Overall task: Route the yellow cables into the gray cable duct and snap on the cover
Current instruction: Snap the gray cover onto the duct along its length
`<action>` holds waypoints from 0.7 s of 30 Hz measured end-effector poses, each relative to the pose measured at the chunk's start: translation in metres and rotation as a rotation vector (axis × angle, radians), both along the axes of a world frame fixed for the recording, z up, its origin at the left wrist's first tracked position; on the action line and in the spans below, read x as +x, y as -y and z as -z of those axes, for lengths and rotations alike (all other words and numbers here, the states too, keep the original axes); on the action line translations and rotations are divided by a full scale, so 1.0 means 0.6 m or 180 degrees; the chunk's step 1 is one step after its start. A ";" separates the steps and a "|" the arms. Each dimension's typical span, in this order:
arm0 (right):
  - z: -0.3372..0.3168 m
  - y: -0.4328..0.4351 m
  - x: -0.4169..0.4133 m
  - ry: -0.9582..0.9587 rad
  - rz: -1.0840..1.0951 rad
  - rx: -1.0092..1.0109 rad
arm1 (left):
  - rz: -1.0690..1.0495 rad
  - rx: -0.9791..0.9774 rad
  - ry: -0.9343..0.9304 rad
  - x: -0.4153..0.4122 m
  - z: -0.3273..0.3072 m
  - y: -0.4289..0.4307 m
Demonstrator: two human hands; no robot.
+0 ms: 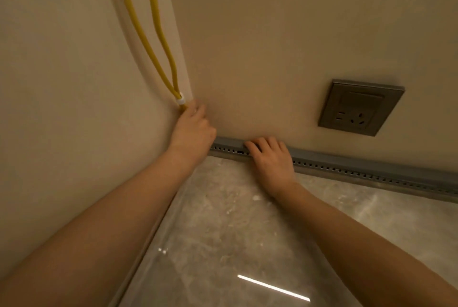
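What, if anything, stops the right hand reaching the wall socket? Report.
Probably yes: the right hand curls over the gray duct, and only bare wall separates it from the socket.

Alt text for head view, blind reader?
In a wall corner, the left hand grips two yellow cables below a white tie; the right hand hooks over the gray slotted cable duct along the wall base. A gray wall socket sits above.

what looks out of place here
The yellow cables hang loose down the wall corner, bowed apart above a white tie, not yet in the gray duct. The left hand grips their lower end. Nothing looks damaged.
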State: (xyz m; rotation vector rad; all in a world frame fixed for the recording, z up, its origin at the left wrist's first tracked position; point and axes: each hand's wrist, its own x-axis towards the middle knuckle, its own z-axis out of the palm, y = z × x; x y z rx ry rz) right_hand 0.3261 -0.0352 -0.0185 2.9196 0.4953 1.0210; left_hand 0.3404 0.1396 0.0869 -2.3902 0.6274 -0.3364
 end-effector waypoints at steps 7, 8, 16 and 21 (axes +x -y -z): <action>0.018 0.031 0.020 0.0555 -0.0504 0.0004 | -0.0192 0.0217 -0.0237 0.015 0.026 -0.008; 0.018 0.033 0.022 0.0665 -0.0566 0.0025 | -0.0107 0.0190 -0.0175 0.017 0.031 -0.010; 0.024 0.038 0.027 0.1064 -0.0904 0.0221 | 0.0109 0.0122 -0.0239 0.037 0.050 -0.009; 0.024 0.036 0.029 0.1021 -0.0931 0.0336 | -0.0132 -0.0129 -0.0364 0.056 0.055 0.004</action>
